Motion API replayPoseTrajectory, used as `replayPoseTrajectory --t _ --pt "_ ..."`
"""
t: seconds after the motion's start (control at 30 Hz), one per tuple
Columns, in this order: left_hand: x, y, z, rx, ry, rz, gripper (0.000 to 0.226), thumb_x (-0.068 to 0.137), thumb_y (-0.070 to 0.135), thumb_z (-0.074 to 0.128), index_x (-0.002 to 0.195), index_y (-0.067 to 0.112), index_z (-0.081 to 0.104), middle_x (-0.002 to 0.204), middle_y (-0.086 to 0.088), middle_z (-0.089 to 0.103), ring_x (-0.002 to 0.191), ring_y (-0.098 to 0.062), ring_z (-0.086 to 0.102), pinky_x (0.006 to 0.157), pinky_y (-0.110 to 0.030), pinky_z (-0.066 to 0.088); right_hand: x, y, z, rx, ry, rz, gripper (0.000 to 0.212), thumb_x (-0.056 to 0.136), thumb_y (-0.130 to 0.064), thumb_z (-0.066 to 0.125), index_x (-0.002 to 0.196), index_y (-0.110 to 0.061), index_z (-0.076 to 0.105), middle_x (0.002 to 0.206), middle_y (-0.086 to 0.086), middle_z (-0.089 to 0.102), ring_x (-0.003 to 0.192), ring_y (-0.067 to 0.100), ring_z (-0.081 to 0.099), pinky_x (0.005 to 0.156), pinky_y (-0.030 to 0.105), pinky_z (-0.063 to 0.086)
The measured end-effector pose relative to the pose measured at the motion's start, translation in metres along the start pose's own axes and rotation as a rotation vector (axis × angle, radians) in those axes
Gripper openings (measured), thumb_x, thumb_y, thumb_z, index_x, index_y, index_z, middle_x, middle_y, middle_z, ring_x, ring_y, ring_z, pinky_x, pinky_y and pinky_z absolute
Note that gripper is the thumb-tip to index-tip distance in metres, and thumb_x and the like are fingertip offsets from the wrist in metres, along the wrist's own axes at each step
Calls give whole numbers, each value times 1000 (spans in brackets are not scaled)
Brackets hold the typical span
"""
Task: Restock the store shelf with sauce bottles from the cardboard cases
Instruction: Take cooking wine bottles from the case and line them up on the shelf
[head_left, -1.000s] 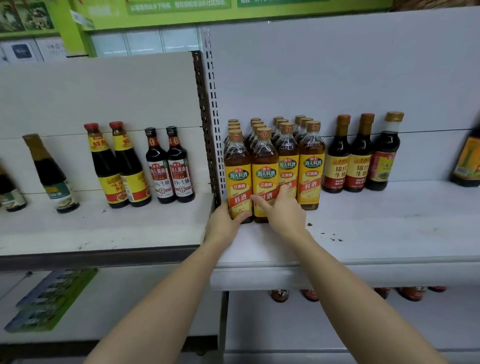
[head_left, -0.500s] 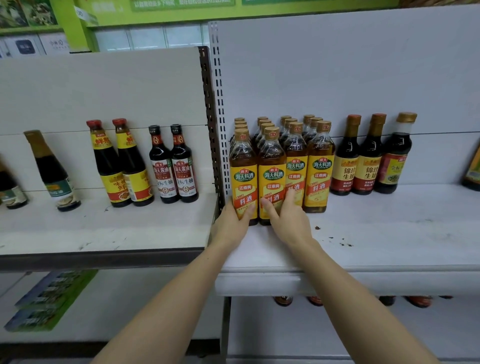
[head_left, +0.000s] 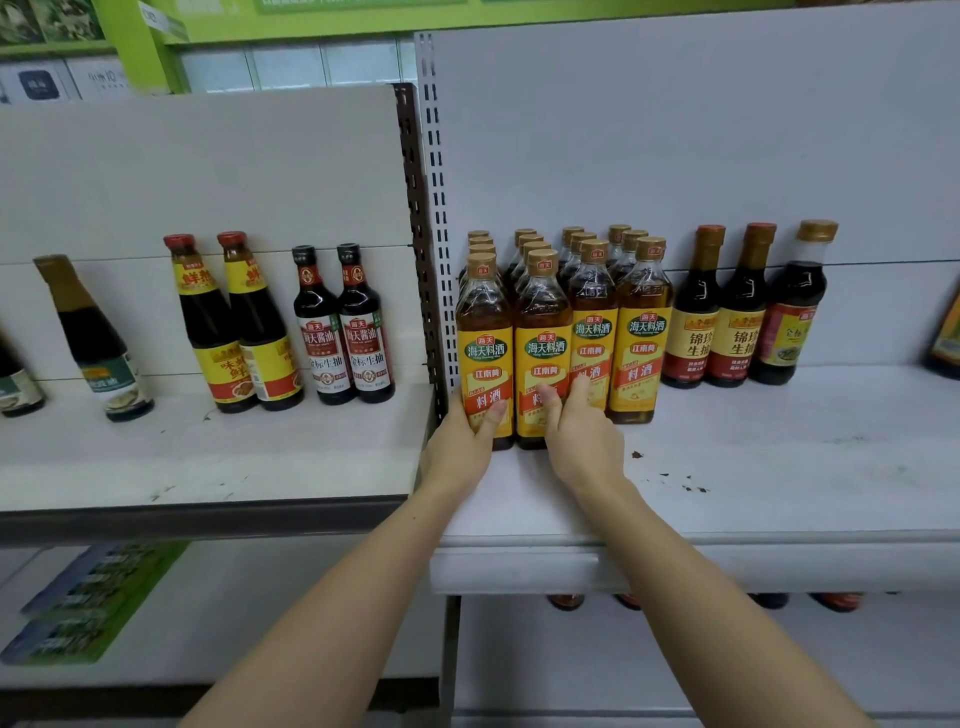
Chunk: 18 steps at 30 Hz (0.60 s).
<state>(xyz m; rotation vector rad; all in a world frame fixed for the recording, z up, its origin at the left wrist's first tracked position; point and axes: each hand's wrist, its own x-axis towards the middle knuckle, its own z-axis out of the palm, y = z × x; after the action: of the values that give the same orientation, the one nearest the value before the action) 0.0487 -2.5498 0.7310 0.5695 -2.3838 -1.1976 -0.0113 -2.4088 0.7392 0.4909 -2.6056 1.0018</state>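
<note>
Sauce bottles (head_left: 561, 332) with yellow labels stand packed in rows at frame centre on the white shelf (head_left: 779, 467). The left hand (head_left: 460, 441) curls around the front-left bottle (head_left: 484, 358); the right hand (head_left: 584, 436) presses flat fingers on its neighbour (head_left: 543, 353). An uneven shove could tip these tall bottles into the rows behind.

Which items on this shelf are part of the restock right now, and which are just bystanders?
In play: left hand gripping the front-left yellow-label bottle; right hand on the second front bottle; the amber bottle block; white shelf.

Bystanders: three dark bottles to the right; dark sauce bottles on the left bay.
</note>
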Motion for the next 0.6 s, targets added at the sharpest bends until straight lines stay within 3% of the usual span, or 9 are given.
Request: replayPoseTrajectory --t 0.27,0.3,0.37,0.4,0.47,0.6 --pt "4 6 -8 -83 -99 -65 72 90 73 48 149 34 32 134 9 60 122 -24 59 101 -48 49 0 -2 -5 -5 -52 41 40 106 -57 25 114 -19 35 98 5 69 78 27 56 69 39 39" --pt "4 8 -10 -129 -119 -75 68 92 68 52 147 33 34 132 9 60 119 -22 59 97 -45 52 0 -3 -8 2 -66 59 42 106 -58 25 116 -18 37 100 4 68 81 27 57 70 39 40" --pt "1 12 -15 -167 -160 -93 59 94 60 57 142 30 41 122 10 60 101 -16 61 74 -33 55 0 -3 -14 -44 -116 99 51 104 -63 25 118 -17 43 101 3 65 87 28 58 74 40 40" --pt "-1 12 -18 -163 -180 -103 54 96 56 58 139 27 44 119 8 60 92 -15 61 65 -29 53 0 -2 -17 -114 -145 99 57 102 -67 25 115 -17 50 100 2 65 91 29 60 75 40 40" --pt "-3 10 -26 -192 -197 -134 49 99 46 58 138 18 47 121 -1 61 84 -19 62 62 -28 52 -3 0 -21 -238 -176 67 61 100 -70 28 103 -19 61 96 1 66 90 28 62 74 39 44" --pt "-11 5 -48 -294 -175 -185 33 104 39 52 125 13 49 114 -14 65 78 -24 68 63 -30 57 -18 -14 -25 -179 -136 -43 55 105 -59 34 72 -20 55 75 -1 63 74 25 62 67 37 49"
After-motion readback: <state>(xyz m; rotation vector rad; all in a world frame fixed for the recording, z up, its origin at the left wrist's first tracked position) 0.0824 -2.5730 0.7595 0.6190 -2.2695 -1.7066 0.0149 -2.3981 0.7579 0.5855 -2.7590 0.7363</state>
